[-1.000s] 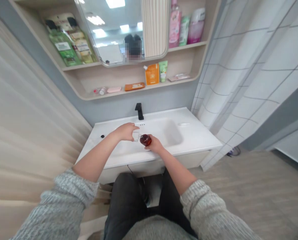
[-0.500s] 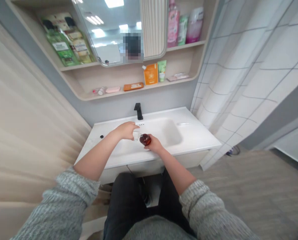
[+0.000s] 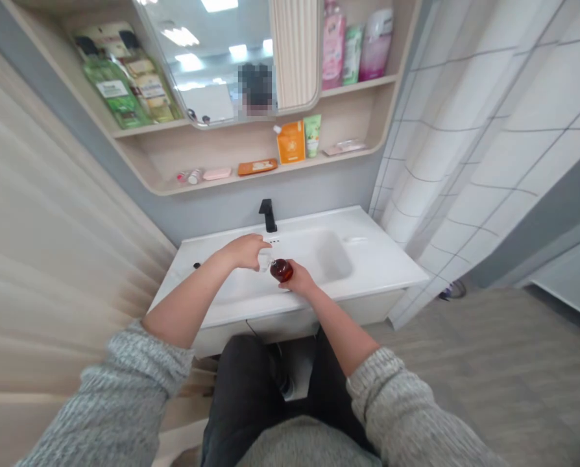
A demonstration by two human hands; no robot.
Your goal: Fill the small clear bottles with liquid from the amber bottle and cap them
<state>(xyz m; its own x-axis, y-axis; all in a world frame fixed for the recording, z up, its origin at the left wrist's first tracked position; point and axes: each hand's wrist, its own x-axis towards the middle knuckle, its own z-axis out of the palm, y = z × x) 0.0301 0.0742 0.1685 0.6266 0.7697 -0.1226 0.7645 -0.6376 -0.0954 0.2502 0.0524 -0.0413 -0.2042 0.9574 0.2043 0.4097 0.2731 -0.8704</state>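
Over the white sink (image 3: 336,253), my left hand (image 3: 245,251) is closed around a small clear cup (image 3: 265,262). My right hand (image 3: 297,277) grips a dark reddish-brown bottle (image 3: 281,270), tilted so that its clear neck points left at the cup. The neck meets or nearly meets the cup's rim; I cannot tell whether they touch or whether liquid is flowing. Part of the cup is hidden behind my left fingers. Behind both hands stands the black faucet (image 3: 268,215).
A small black cap (image 3: 196,265) lies on the counter's left side. Above, the shelf holds an orange pouch (image 3: 290,141), a green tube (image 3: 312,135) and an orange packet (image 3: 257,167). Green bottles (image 3: 115,91) stand upper left, pink ones (image 3: 333,45) upper right. A beige curtain (image 3: 51,246) hangs at left.
The view has shifted slightly. Both hands keep their hold on the cup and the bottle, and the bottle stays tilted towards the cup.
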